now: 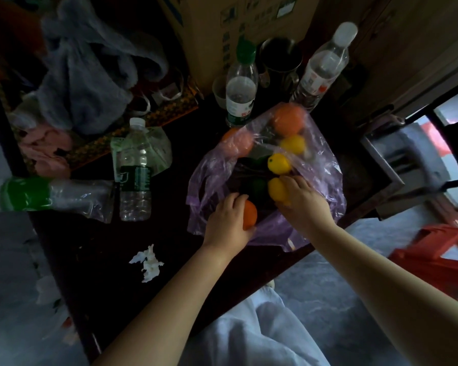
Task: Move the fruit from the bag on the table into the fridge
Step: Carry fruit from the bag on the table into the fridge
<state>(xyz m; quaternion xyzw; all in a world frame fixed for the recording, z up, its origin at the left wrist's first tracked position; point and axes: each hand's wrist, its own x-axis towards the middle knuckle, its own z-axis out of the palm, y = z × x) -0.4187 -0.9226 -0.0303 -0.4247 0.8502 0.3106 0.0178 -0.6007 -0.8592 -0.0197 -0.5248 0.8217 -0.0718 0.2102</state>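
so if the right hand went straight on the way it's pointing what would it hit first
Most likely the loose lemon lying in the bag just beyond the right hand, which holds a nearer lemon. Depth is unclear, so it might pass above it.

You will find no print here that reads clearly. The cardboard box (209, 35) at upper middle carries dark symbols and a white sticker, all blurred. The labels on the green-capped bottle (241, 93) and the white-capped bottle (320, 72) show only red smudges.
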